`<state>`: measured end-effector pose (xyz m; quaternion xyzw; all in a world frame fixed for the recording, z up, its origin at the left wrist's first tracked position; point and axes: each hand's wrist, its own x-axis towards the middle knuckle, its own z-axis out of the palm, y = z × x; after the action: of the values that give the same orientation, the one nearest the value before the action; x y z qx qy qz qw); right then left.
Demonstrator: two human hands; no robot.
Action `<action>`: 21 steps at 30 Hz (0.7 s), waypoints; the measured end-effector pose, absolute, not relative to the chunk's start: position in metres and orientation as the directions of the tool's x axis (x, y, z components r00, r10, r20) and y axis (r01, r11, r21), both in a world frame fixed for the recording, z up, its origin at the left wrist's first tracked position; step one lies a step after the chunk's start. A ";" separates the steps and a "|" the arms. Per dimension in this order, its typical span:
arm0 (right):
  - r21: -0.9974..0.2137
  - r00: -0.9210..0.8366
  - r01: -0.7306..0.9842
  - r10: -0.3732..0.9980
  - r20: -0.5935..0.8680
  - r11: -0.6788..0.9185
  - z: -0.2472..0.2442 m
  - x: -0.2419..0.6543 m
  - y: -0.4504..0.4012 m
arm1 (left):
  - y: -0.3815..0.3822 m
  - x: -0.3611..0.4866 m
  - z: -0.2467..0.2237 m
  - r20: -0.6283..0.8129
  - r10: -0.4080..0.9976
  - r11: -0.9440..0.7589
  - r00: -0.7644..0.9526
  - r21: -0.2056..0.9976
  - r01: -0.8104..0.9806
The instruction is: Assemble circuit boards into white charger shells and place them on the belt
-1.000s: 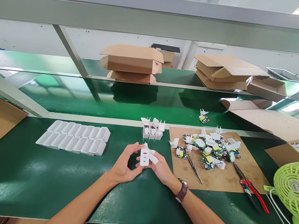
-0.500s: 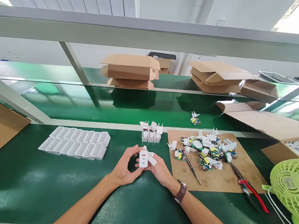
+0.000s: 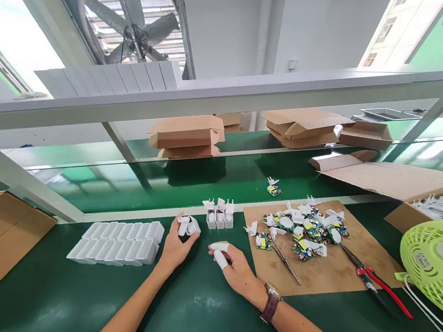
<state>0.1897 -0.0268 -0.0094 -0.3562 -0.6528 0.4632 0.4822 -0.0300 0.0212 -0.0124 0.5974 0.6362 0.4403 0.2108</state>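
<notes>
My left hand [image 3: 175,251] is closed round a white charger case [image 3: 194,227] with a loose white plug piece on top, held above the green bench. To its right, my right hand [image 3: 236,270] has loosely bent fingers a little apart, and I see nothing in it. Two of its fingers wear white finger cots. Just beyond the hands, a short row of white charger cases [image 3: 219,219] stands with plug pieces sticking out. Left of my left hand lie two rows of white cases [image 3: 118,242]. On my right, circuit boards with white plug parts [image 3: 306,227] are heaped.
Under the boards lies a brown cardboard sheet [image 3: 328,283], with tweezers [image 3: 286,262] and red-handled pliers [image 3: 377,285]. A green fan [image 3: 433,262] stands at the right edge. An open carton [image 3: 0,238] is at far left. One board [image 3: 273,187] sits beyond the bench rail.
The charger case has moved left and been turned; its ports no longer face me. My right hand has let go of it. The view has tilted and shifted.
</notes>
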 end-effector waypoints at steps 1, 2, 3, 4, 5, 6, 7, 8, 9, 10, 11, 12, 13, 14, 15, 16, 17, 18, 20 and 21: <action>-0.935 -0.288 0.053 0.902 0.322 0.351 -0.009 0.190 -0.027 | 0.030 -0.032 -0.010 0.228 0.950 -0.071 -0.212 0.823 0.563; -0.920 -0.296 0.083 0.891 0.344 0.383 -0.009 0.190 -0.028 | 0.039 -0.033 -0.008 0.204 0.955 -0.053 -0.216 0.831 0.554; -0.904 -0.303 0.106 0.880 0.367 0.414 -0.010 0.190 -0.029 | 0.047 -0.033 -0.008 0.185 0.959 -0.042 -0.212 0.839 0.542; -0.887 -0.306 0.128 0.868 0.391 0.444 -0.010 0.190 -0.030 | 0.054 -0.032 -0.008 0.168 0.965 -0.037 -0.203 0.850 0.526; -0.867 -0.309 0.150 0.855 0.415 0.475 -0.011 0.190 -0.030 | 0.059 -0.030 -0.010 0.151 0.971 -0.039 -0.185 0.864 0.501; -0.845 -0.314 0.171 0.841 0.441 0.507 -0.011 0.190 -0.031 | 0.062 -0.027 -0.012 0.134 0.977 -0.042 -0.163 0.882 0.470; -0.821 -0.319 0.191 0.825 0.467 0.538 -0.012 0.191 -0.031 | 0.063 -0.023 -0.015 0.118 0.983 -0.045 -0.143 0.899 0.435; -0.796 -0.324 0.207 0.807 0.493 0.569 -0.012 0.191 -0.032 | 0.063 -0.020 -0.018 0.108 0.986 -0.049 -0.125 0.913 0.405; -0.770 -0.333 0.221 0.788 0.518 0.599 -0.012 0.191 -0.032 | 0.060 -0.018 -0.020 0.106 0.988 -0.056 -0.108 0.920 0.387; -0.744 -0.345 0.231 0.768 0.540 0.627 -0.012 0.192 -0.032 | 0.056 -0.016 -0.020 0.117 0.989 -0.072 -0.094 0.919 0.387; -0.719 -0.355 0.238 0.748 0.561 0.653 -0.012 0.192 -0.033 | 0.051 -0.017 -0.019 0.141 0.987 -0.096 -0.080 0.908 0.409; -0.696 -0.366 0.243 0.729 0.579 0.675 -0.011 0.193 -0.034 | 0.045 -0.019 -0.016 0.178 0.982 -0.129 -0.067 0.884 0.449; -0.673 -0.378 0.248 0.709 0.595 0.697 -0.011 0.193 -0.035 | 0.038 -0.025 -0.010 0.222 0.974 -0.167 -0.052 0.848 0.504; -0.649 -0.391 0.253 0.690 0.610 0.717 -0.010 0.193 -0.036 | 0.030 -0.033 -0.003 0.271 0.962 -0.199 -0.043 0.798 0.568; -0.623 -0.404 0.258 0.669 0.624 0.738 -0.009 0.193 -0.037 | 0.023 -0.043 0.005 0.324 0.945 -0.224 -0.042 0.737 0.638; -0.597 -0.416 0.264 0.647 0.639 0.758 -0.009 0.193 -0.038 | 0.015 -0.056 0.015 0.376 0.926 -0.236 -0.045 0.666 0.708; -0.570 -0.428 0.268 0.626 0.652 0.777 -0.009 0.192 -0.039 | 0.007 -0.070 0.023 0.431 0.901 -0.239 -0.048 0.587 0.774; -0.545 -0.439 0.272 0.606 0.663 0.793 -0.008 0.192 -0.040 | -0.002 -0.085 0.031 0.490 0.871 -0.244 -0.038 0.499 0.831; -0.503 -0.463 0.273 0.570 0.678 0.820 -0.007 0.191 -0.042 | -0.019 -0.115 0.040 0.578 0.816 -0.251 0.029 0.309 0.917; -0.484 -0.478 0.270 0.552 0.683 0.832 -0.007 0.190 -0.043 | -0.028 -0.129 0.041 0.604 0.794 -0.250 0.074 0.213 0.944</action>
<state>0.1901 -0.0433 -0.0073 -0.2432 -0.8451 0.1570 0.4495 -0.1289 -0.0280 0.0409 0.7233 0.6007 0.3195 -0.1181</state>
